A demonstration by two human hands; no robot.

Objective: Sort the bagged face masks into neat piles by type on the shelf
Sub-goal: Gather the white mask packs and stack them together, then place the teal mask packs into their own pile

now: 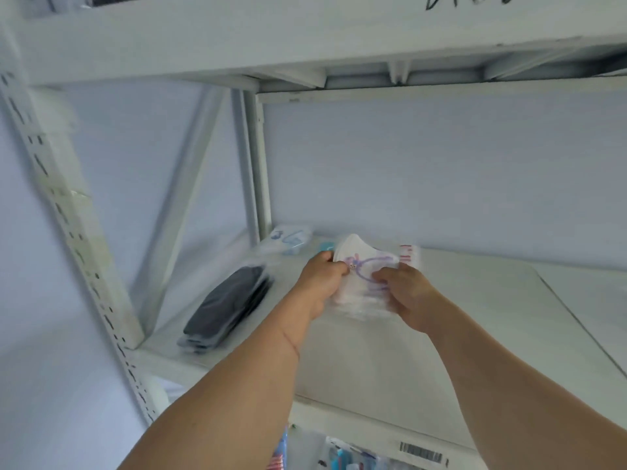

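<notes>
The white metal shelf (458,334) is big and mostly bare on the right. At its left end lies a pile of black bagged masks (229,305), with its long side running from near to far. At the back sits a small clear bag with blue print (291,240). In the middle, both hands hold a stack of white bagged masks with a purple picture (364,276), just above the board. The left hand (322,279) pinches its left edge and the right hand (405,293) pinches its right edge, so the stack lies sideways between them. The black pile is closer to the left hand. I think the white stack needs its own spot, apart from the black pile.
</notes>
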